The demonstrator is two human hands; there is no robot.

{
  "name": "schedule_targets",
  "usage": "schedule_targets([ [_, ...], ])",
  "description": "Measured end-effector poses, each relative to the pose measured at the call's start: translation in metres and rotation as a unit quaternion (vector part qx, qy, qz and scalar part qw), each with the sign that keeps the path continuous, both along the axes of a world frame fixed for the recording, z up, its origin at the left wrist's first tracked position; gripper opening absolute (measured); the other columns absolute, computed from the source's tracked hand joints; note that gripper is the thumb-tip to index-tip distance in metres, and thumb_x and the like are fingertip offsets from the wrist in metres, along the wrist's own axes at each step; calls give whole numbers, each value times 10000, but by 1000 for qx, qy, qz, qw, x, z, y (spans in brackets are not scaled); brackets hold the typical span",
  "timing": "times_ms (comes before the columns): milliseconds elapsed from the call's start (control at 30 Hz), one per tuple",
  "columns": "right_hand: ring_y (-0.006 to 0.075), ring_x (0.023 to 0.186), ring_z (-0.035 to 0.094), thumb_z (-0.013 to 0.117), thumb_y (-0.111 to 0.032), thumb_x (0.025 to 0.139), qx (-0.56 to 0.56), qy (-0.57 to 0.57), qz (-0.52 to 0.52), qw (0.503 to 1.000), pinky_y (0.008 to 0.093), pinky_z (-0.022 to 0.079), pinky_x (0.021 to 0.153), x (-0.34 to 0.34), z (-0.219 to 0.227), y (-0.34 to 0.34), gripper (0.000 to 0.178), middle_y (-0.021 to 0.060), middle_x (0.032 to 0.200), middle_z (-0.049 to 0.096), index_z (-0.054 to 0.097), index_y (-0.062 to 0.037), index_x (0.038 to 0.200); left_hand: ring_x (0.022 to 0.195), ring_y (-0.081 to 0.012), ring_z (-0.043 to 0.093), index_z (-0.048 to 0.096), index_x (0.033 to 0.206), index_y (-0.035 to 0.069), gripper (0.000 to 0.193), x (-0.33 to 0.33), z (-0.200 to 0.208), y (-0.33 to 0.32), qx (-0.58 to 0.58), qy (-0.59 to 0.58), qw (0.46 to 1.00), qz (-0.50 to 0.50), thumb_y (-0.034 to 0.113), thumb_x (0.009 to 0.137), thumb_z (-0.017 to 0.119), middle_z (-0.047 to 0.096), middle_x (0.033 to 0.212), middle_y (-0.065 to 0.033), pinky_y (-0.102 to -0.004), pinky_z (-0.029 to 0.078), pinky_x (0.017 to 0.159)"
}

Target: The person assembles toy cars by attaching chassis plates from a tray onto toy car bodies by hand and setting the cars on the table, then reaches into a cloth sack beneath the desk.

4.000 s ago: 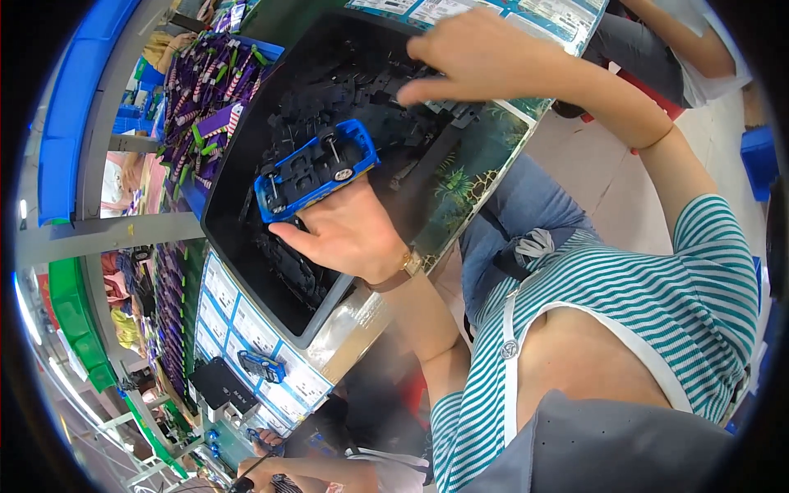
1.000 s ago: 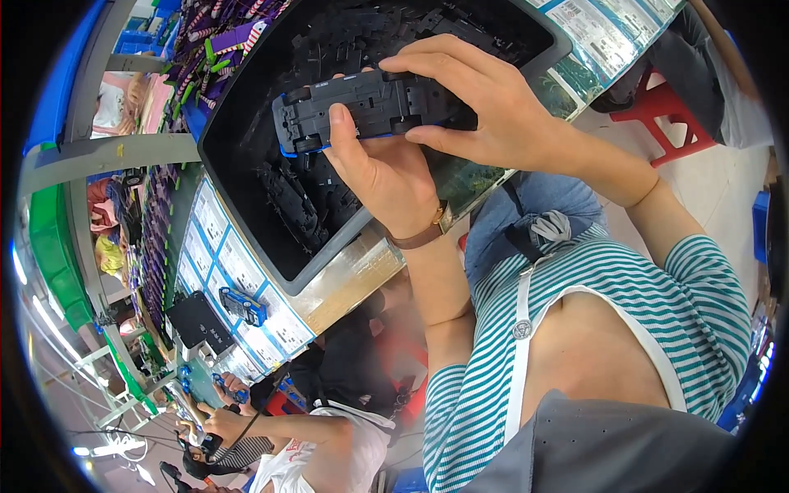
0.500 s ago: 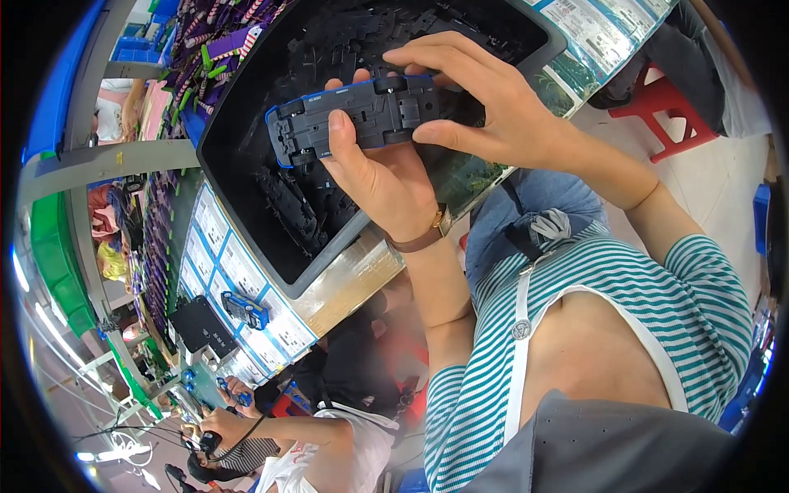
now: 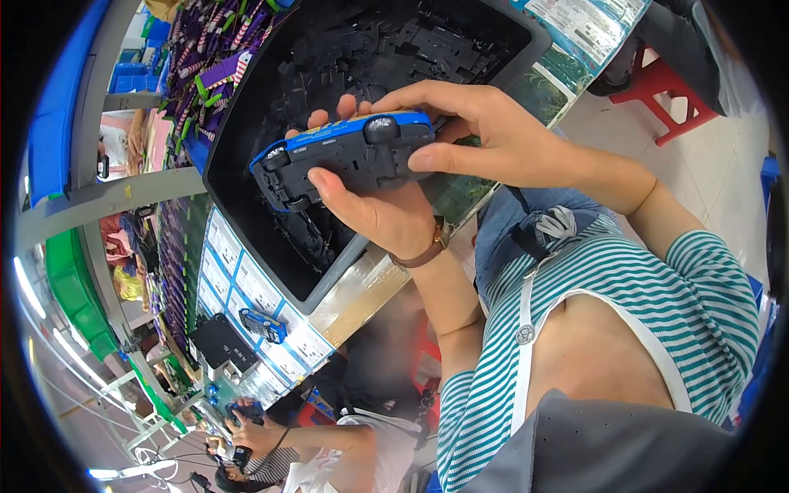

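My left hand [image 4: 382,215], a brown-strapped watch at its wrist, holds a blue toy car [image 4: 341,158] by its middle. The thumb lies on the black underside, and the fingertips show past the far side. The car is tilted, with its black wheels and a strip of its blue, printed side showing. At the car's right end my right hand [image 4: 505,140] grips it too, thumb on the underside and fingers over the far edge. Beneath both hands is a black bin [image 4: 333,283] with many black plastic car parts [image 4: 394,49] in it.
Sheets under blue tape cover the bench, where another blue toy car [image 4: 263,325] sits by a black box [image 4: 222,341]. Purple, green and striped pieces [image 4: 218,70] are heaped beyond a grey post [image 4: 131,193]. A co-worker [image 4: 329,448] sits lower left; a red stool [image 4: 666,99] stands at right.
The toy car has rolled so its blue side shows, and it sits a little lower. My right hand has come from open beside the car to gripping its right end.
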State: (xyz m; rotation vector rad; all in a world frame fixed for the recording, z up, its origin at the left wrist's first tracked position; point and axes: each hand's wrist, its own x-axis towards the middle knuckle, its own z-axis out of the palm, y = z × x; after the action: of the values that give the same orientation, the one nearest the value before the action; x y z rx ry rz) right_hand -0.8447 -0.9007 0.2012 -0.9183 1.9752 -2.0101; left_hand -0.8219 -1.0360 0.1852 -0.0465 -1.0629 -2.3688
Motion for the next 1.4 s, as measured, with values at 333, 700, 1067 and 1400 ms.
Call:
schedule_targets([
  [333,158,965,631,685,-165,857,-43,14,-37,998,289,549,784,0,-7,-3,403,113,1066,644,564,-17,1212,1124,-277,542,382,1330,91,529,2,4,4,-39,-41,998,20,454,952,460,508,1252,-126,-409,471,976],
  [700,142,984,605,624,-139,899,-51,-20,6,998,290,530,848,-5,-10,-1,385,87,1113,606,546,-20,1256,1064,-272,579,450,1252,22,541,1,9,8,-68,-47,996,39,459,933,463,580,1140,-183,-394,494,931],
  [1067,107,1022,568,537,-131,962,-77,-50,10,996,245,481,876,-3,-9,-5,297,67,1112,606,559,-8,1231,1059,-286,582,461,1224,-15,536,1,11,14,-94,-29,993,70,425,919,483,581,1113,-213,-390,504,909],
  [1400,87,978,584,533,-173,969,-115,-31,-11,993,238,472,861,-2,-7,-4,286,48,1051,636,581,9,1184,1105,-323,568,444,1256,-20,485,2,6,13,-109,19,991,74,367,964,428,538,1224,-218,-434,459,987],
])
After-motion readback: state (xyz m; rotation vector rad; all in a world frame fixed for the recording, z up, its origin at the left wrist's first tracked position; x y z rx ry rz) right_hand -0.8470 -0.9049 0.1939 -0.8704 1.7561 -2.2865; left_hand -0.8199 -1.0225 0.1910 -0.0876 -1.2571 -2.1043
